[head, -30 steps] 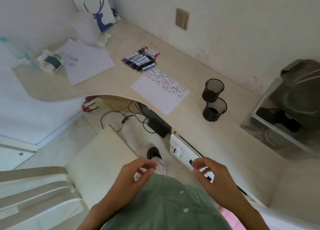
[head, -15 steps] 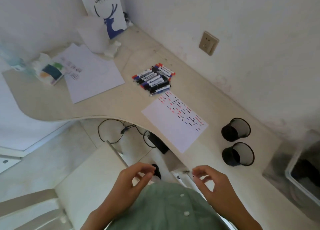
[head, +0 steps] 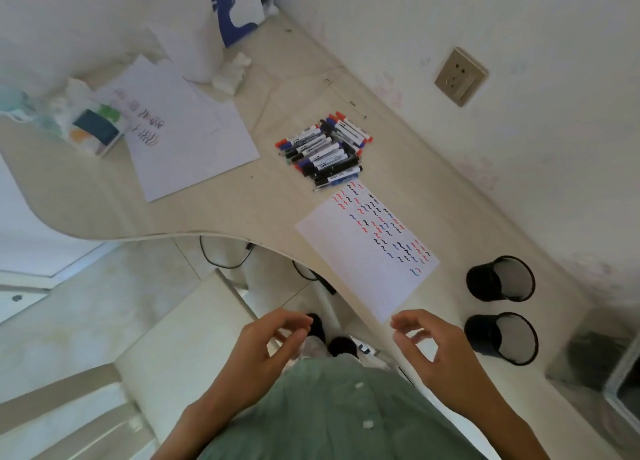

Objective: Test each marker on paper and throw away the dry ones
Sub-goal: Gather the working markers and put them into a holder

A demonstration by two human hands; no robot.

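Only squiggles on test paper (head: 367,248); marker pile (head: 323,147) labels unreadable.

Deer-print bag (head: 230,5) by wall; wall socket (head: 460,76); tissue pack (head: 93,130).

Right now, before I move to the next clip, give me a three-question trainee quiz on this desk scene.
1. True or false: the left hand grips a marker.
2. Multiple choice: the pile of markers lies (A) inside a mesh cup, (B) on the desk just beyond the far end of the test sheet, (C) on the floor.
3. Fill in: the squiggles on the test sheet are red, blue and ____.

Key: 1 false, both it and the right hand hold nothing, fingers loosely curled. 2 B; the two black mesh cups stand to the sheet's right. 3 black.
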